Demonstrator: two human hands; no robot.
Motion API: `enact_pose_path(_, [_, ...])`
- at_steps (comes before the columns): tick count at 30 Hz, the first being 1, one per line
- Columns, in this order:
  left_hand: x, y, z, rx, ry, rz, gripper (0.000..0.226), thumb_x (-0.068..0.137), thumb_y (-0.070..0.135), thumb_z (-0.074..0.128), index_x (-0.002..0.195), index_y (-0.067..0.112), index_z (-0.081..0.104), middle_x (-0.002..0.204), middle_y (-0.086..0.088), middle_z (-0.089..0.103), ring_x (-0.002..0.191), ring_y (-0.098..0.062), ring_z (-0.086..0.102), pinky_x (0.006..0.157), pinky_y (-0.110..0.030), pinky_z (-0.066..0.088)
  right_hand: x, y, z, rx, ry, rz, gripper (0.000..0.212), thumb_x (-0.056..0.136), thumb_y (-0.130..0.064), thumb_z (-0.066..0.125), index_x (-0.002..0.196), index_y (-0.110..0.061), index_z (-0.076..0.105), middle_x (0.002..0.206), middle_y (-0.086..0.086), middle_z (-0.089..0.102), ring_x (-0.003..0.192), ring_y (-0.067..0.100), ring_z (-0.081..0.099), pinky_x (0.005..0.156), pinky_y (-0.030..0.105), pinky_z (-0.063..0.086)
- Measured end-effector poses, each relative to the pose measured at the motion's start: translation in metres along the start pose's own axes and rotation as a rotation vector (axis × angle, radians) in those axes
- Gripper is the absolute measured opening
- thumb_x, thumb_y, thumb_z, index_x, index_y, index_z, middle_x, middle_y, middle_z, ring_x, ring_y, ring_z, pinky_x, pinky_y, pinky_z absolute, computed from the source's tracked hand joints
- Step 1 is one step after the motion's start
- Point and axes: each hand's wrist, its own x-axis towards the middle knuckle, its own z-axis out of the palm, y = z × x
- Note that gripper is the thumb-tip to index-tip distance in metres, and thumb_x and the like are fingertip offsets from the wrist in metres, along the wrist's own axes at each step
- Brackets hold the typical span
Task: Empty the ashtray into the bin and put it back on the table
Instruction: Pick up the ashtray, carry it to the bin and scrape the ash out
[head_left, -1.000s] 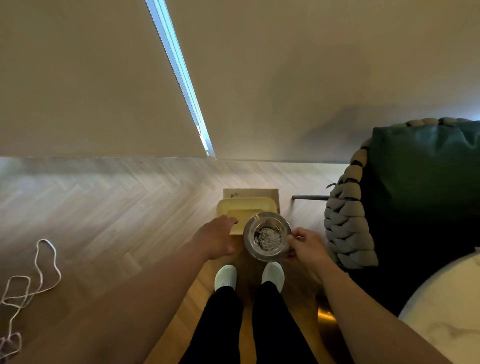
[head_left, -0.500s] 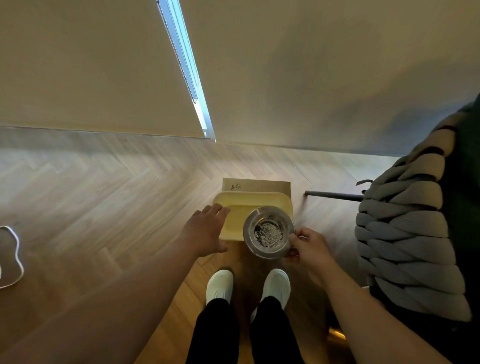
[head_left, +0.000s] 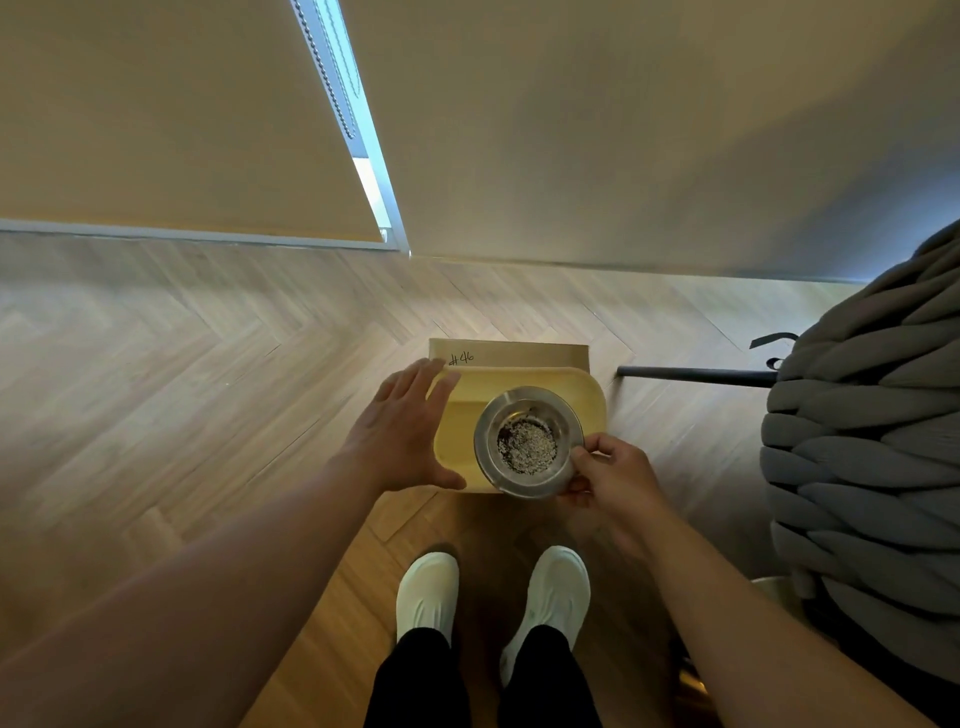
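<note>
A round metal ashtray (head_left: 527, 441) with grey ash in its bowl is held level over a yellow bin (head_left: 587, 402) on the floor. My right hand (head_left: 613, 480) grips the ashtray's near right rim. At the bin's left edge my left hand (head_left: 405, 431) is spread flat with fingers apart, holding nothing; whether it touches the bin I cannot tell. The bin's lid looks closed, with a stepped yellow top.
A brown cardboard piece (head_left: 519, 353) marked "#46" stands behind the bin. A chair of thick grey knotted rope (head_left: 862, 436) fills the right side, its dark leg (head_left: 691, 375) lying along the floor. My white shoes (head_left: 428, 597) stand on herringbone wood. A wall and blinds lie ahead.
My view has closed in on the bin. My left hand went from a loose fist to a spread palm at the bin's left edge. The ashtray stays level over the bin.
</note>
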Motion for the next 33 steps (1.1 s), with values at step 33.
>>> enact_pose_path(33, [-0.004, -0.018, 0.014, -0.003, -0.072, -0.027, 0.154, 0.046, 0.082, 0.071, 0.149, 0.015, -0.021, 0.163, -0.009, -0.011, 0.150, -0.023, -0.009, 0.122, -0.042, 0.002, 0.014, 0.002, 0.010, -1.197, 0.186, -1.334, 0.012, 0.085, -0.007, 0.075, 0.095, 0.001, 0.074, 0.081, 0.015, 0.073, 0.069, 0.027, 0.068, 0.056, 0.039, 0.061])
